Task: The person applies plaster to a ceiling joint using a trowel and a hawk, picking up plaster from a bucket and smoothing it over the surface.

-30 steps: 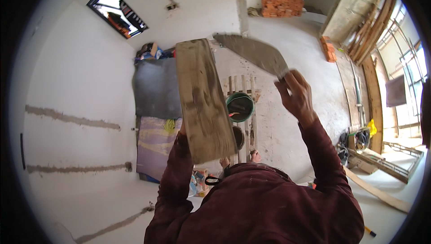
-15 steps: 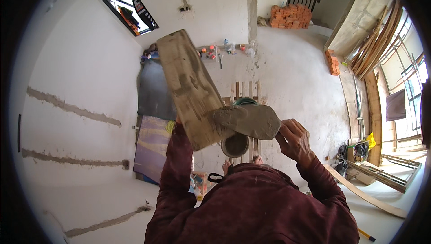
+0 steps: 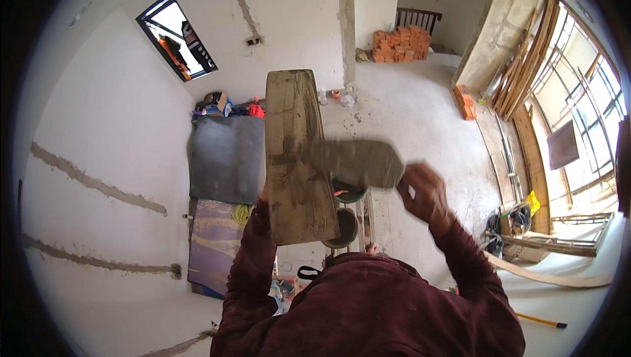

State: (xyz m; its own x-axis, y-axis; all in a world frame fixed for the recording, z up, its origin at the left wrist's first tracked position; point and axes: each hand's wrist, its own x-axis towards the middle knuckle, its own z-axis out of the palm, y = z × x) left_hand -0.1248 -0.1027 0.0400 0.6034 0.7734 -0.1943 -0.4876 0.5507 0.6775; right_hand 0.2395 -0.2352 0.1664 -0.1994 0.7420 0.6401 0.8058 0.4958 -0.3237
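My left hand (image 3: 263, 192) is mostly hidden behind a long, mortar-smeared board (image 3: 294, 173) that it supports; its fingers cannot be seen. My right hand (image 3: 424, 189) is closed on the handle of a wide trowel (image 3: 361, 160), whose blurred blade, coated in grey mortar, lies across the board's right half. Below them, partly covered by board and trowel, are a green bucket (image 3: 355, 194) and a dark round container (image 3: 345, 229) on wooden slats (image 3: 369, 219).
Brick stacks (image 3: 401, 45) (image 3: 465, 102) stand at the back and right. Dark and purple sheets (image 3: 223, 160) lie along the left wall (image 3: 98, 127). Timber poles (image 3: 516, 61), frames (image 3: 559, 245) and a long plank (image 3: 539, 273) are at the window side. My bare feet (image 3: 371, 249) show below.
The trowel has come down from above right onto the board, with my right hand lower. The board tilted leftward half a second ago and now points straighter forward.
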